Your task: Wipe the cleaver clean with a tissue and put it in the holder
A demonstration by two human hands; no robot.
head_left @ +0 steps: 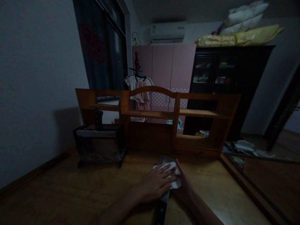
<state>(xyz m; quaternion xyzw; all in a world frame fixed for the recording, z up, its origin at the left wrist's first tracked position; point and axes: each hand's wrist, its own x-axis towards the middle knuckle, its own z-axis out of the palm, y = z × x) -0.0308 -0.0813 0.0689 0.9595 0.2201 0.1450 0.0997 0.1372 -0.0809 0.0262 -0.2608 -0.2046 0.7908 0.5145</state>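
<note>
A large knife lies on the wooden desk (70, 193), its dark handle (161, 210) pointing toward me and its blade (163, 160) pointing away. A white cloth (175, 183) is spread over the blade. My left hand (153, 185) rests flat on the cloth with fingers stretched out. My right hand (185, 185) stands on its edge against the cloth's right side, fingers extended along the blade. The dim light hides whether its thumb pinches the cloth.
A wooden shelf unit (164, 114) stands at the back of the desk. A dark rack (99, 142) holding a black-handled tool sits at the left. Behind are a pink wardrobe (164, 65), a dark cabinet (234, 72) and hanging clothes (140, 90). The desk's right edge (248, 187) runs diagonally.
</note>
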